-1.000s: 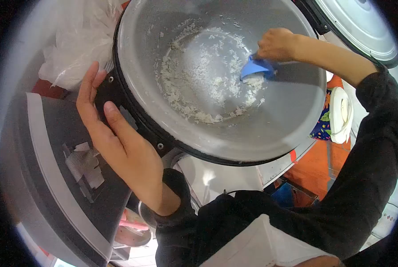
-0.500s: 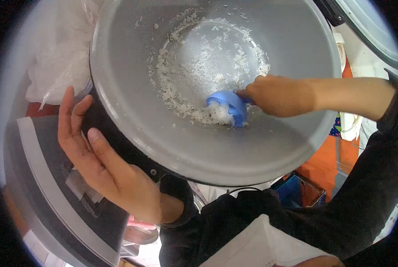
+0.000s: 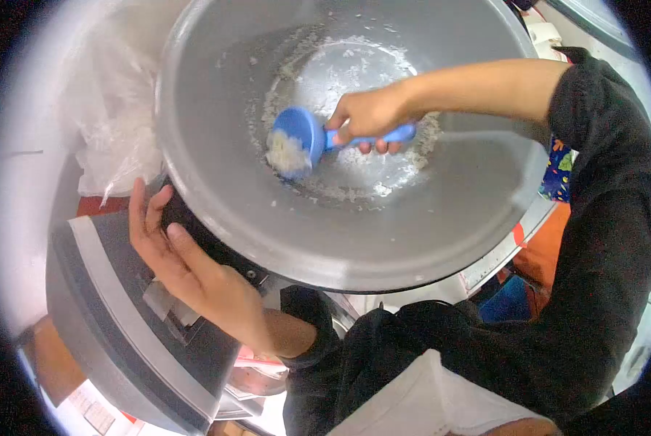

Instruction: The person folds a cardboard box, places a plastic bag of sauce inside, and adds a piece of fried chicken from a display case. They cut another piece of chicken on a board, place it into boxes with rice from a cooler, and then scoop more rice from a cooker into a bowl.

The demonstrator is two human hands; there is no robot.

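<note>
A large grey rice cooker pot fills the upper middle of the view. White cooked rice clings in a ring around its shiny bottom. My right hand reaches in from the right, fingers wrapped round the handle of a blue rice scoop. A clump of rice sits in and over the scoop's bowl, on the left part of the pot. Outside the pot's lower left rim, my left hand is held with its fingers apart and nothing in them, over the dark cooker body.
A clear plastic bag with whitish contents lies left of the pot. The cooker's grey housing juts out at lower left. A blue box stands below the pot's right side, near an orange surface.
My right hand has swept the scoop left through the pot, gathering rice along the near side. The view has shifted slightly; my left hand keeps its spread pose.
</note>
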